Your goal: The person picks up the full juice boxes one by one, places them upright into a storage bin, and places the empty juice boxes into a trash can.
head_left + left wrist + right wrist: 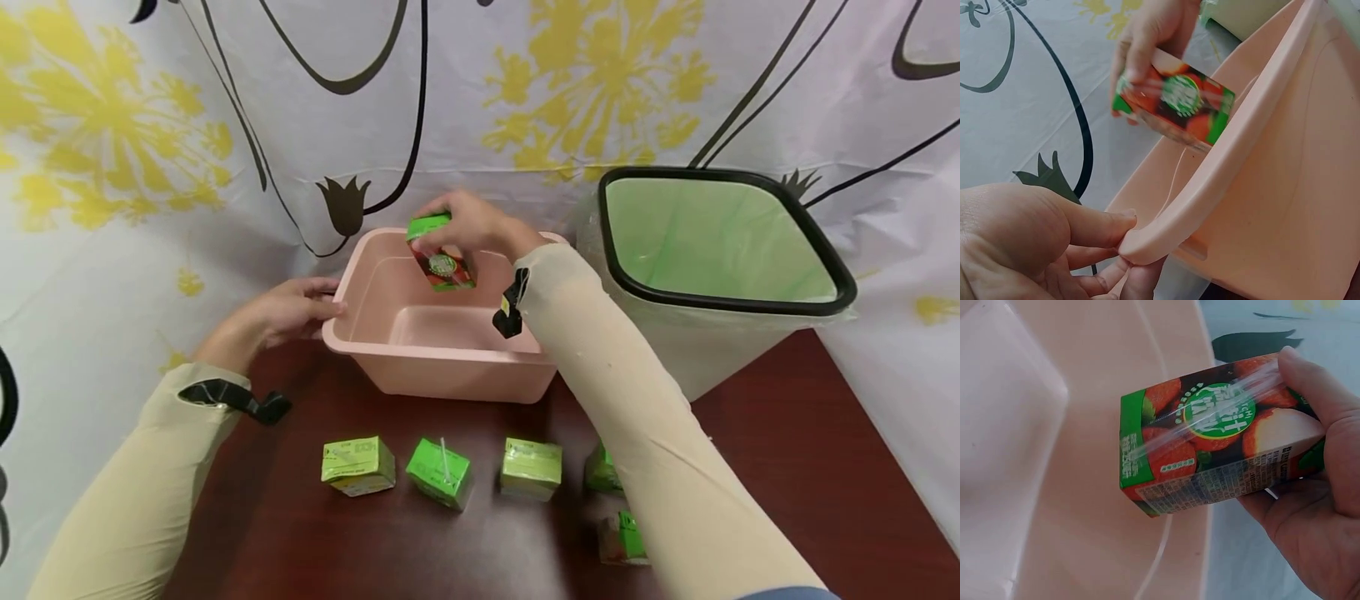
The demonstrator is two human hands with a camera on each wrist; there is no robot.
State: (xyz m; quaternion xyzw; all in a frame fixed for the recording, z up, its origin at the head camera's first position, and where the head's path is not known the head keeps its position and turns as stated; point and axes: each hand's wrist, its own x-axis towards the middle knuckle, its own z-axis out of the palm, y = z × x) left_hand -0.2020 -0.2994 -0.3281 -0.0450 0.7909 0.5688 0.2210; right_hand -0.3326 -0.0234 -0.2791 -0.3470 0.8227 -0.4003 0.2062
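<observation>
My right hand (pixel 468 225) grips a juice box (pixel 441 260) by its top end, tilted, over the far part of a pink plastic basin (pixel 438 371). Lychee pictures and a wrapped straw show on the box's side in the right wrist view, where the box (pixel 1210 431) hangs above the basin's inside. At the basin's left end my left hand (pixel 288 312) pinches the rim, thumb on top and fingers beneath, as the left wrist view shows at the rim (pixel 1210 181). No other box is seen in the visible part of the basin.
On the dark red table (pixel 300 550) in front stand a yellow-green box (pixel 358 467), a green box with a straw (pixel 440 473) and another yellow-green box (pixel 531 469). Two more boxes (pixel 622 537) are partly behind my right forearm. A black-rimmed bin (pixel 727 308) stands at right.
</observation>
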